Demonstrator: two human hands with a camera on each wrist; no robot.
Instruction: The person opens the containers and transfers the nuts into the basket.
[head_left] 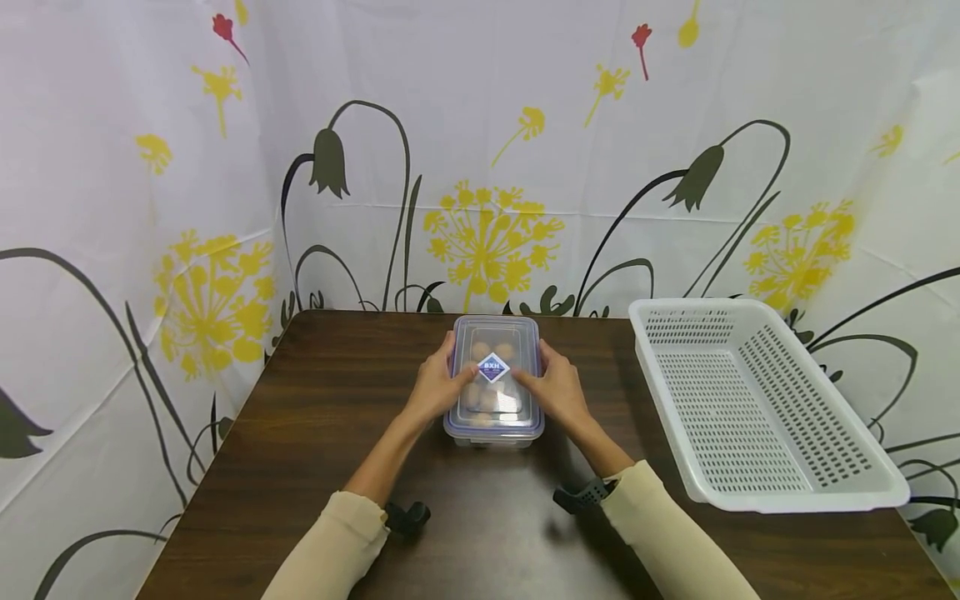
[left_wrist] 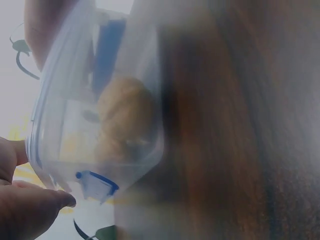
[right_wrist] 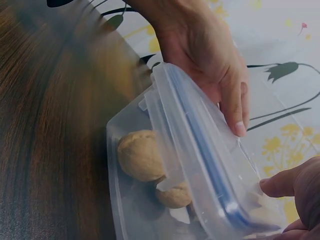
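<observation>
A clear plastic food container stands upright on the table, its long side pointing away from me. On it sits a clear lid with a blue seal and a diamond label reading BXH. Several tan, round walnuts show through the wall. My left hand holds the container's left side, its thumb on the lid beside the label. From the right, my right hand grips the other side with its thumb over the lid. A lid flap sticks out from the wall.
A white perforated plastic basket stands at the right on the dark wooden table. Behind the table hangs a white floral curtain. Black straps with devices are on both wrists.
</observation>
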